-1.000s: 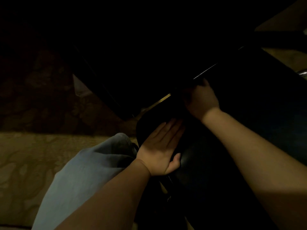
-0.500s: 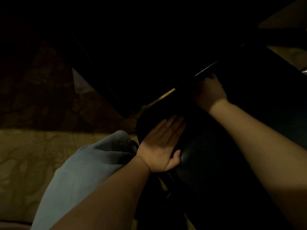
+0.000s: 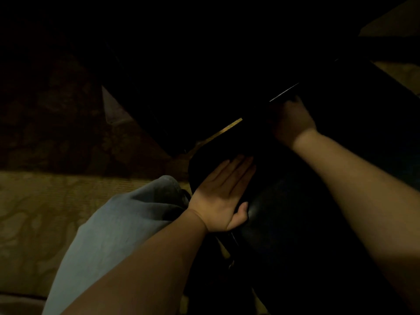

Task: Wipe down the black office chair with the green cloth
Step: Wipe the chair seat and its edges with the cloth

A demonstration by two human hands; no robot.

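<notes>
The scene is very dark. The black office chair [image 3: 286,214] fills the lower right, its glossy cushion faintly lit. My left hand [image 3: 223,196] lies flat on the cushion's left edge, fingers straight and together, with the thumb over the rim. My right hand [image 3: 293,122] reaches farther up and right across the chair, into shadow near a thin bright edge. Only its back and wrist show; its fingers are lost in the dark. I cannot make out the green cloth anywhere.
My knee in grey-blue trousers [image 3: 118,228] sits left of the chair. Patterned carpet [image 3: 34,212] covers the floor on the left. A large dark piece of furniture [image 3: 204,76] looms above the chair. A strip of lit floor [image 3: 227,129] shows between them.
My right hand has slid up and to the right along the chair. My left hand stays flat on the same spot on the cushion edge.
</notes>
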